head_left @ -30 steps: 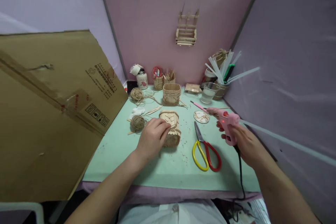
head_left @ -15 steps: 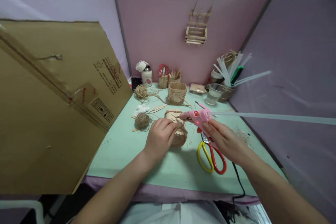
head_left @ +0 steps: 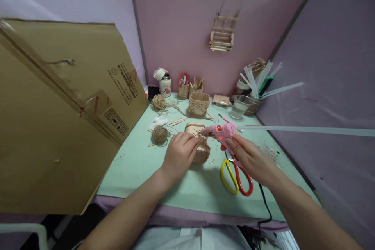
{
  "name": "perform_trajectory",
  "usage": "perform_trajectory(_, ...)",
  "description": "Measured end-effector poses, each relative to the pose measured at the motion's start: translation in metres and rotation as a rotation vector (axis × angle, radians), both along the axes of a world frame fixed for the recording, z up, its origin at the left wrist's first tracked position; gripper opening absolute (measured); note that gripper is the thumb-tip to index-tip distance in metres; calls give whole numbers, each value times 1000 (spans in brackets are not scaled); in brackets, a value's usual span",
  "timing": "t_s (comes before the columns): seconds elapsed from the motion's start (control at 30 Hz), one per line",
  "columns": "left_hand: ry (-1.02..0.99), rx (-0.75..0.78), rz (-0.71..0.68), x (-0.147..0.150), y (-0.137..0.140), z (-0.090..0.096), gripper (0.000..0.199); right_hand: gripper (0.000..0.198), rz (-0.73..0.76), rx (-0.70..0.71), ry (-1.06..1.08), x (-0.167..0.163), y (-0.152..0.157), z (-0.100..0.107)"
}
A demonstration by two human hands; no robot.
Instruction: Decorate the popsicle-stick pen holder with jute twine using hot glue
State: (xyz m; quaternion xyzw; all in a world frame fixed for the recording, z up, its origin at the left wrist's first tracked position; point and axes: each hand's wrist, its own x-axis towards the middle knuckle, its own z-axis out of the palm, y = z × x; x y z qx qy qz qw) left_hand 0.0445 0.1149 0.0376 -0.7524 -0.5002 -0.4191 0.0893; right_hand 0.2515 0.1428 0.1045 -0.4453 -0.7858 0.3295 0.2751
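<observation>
The left hand is pinching what looks like a small piece, partly hidden, at the wood-clad container, which is resting left of the scissors. Above the scissors' blades, the right hand is grasping a pink glue gun, its nozzle pointing left toward the pinching fingertips, while a twine ball is sitting farther left of the scissors.

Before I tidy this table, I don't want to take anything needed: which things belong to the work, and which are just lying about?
In use:
- glue gun, in the right hand
- glue stick, out of its back
- wooden pot, at the left hand

Seemingly just lying about:
- scissors
- nearer twine ball
- upright basket
- clear cup
</observation>
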Motion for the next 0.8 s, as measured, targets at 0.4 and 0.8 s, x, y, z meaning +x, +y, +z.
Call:
perform_trajectory(0.4,3,-1,1,0,0,-1,17,45,-6,-17,-6,-1,1,-2)
perform_trajectory(0.8,4,-7,-4,0,0,0,16,47,-10,-35,-27,-3,-1,-2)
